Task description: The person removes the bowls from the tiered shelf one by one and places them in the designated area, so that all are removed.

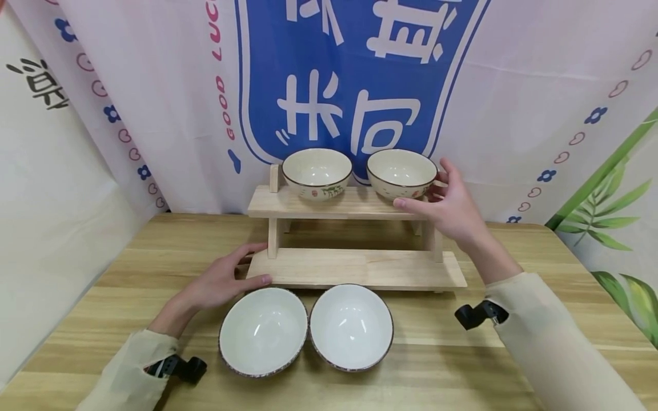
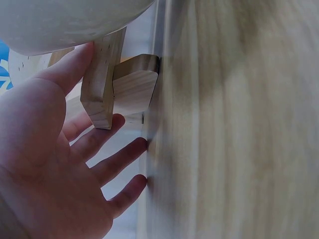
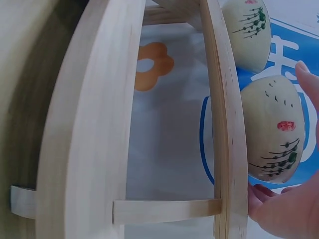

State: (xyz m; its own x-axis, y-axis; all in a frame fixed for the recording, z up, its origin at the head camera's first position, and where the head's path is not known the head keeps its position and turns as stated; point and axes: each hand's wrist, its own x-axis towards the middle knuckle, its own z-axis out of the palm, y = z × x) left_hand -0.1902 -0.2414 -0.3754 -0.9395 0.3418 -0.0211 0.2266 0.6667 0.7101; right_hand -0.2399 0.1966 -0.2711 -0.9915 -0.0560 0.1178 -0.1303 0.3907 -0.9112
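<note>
A floral cream bowl stands at the right of the wooden rack's upper shelf. My right hand is around its right side, thumb along its lower front and fingers at its side and back. Another floral bowl sits to its left on the same shelf. My left hand is at the left end of the lower shelf. In the left wrist view, its thumb touches the board's edge and the other fingers spread loosely beyond the board's end.
Two larger white bowls with dark speckled rims, a left one and a right one, stand side by side on the wooden table before the rack. Behind the rack hangs a printed cloth with a blue panel.
</note>
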